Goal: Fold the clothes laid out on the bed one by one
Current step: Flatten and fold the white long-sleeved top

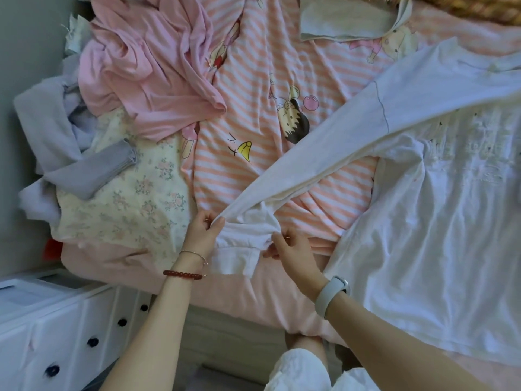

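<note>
Striped bedding (225, 88) is covering the bed, with a white drawer unit (56, 334) standing near left. I am pinching the cuff of the white shirt (423, 221) sleeve (310, 153) with my left hand (201, 231) and my right hand (291, 251), fingers curled on the fabric at the near edge. Its body is lying flat at right. A pink garment (146, 66) is lying crumpled far left, beside floral cloth (127, 198) and a grey piece (93, 170).

Both hands (245, 238) pinching white shirt's (423, 221) sleeve cuff (242, 235) over bed (253, 292).
</note>
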`<action>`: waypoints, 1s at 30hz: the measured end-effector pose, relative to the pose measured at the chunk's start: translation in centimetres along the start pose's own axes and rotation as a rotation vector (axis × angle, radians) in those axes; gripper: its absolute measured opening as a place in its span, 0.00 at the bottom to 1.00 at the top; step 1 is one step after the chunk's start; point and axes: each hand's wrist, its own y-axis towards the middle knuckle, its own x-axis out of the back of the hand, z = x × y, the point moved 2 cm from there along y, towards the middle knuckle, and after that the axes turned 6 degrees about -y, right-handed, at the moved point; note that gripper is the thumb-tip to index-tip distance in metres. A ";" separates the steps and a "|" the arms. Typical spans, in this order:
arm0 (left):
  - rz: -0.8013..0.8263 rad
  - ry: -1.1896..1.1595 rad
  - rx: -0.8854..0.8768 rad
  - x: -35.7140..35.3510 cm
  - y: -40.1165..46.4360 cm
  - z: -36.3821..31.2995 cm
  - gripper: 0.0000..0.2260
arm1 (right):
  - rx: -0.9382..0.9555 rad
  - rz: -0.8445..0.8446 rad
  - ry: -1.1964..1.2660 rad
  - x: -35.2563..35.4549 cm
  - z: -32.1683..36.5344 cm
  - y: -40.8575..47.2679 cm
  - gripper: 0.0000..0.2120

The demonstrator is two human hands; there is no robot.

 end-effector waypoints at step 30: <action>0.520 0.419 -0.549 -26.2 -1.6 -18.3 0.16 | 0.192 -0.828 -0.567 38.9 6.5 -6.3 0.03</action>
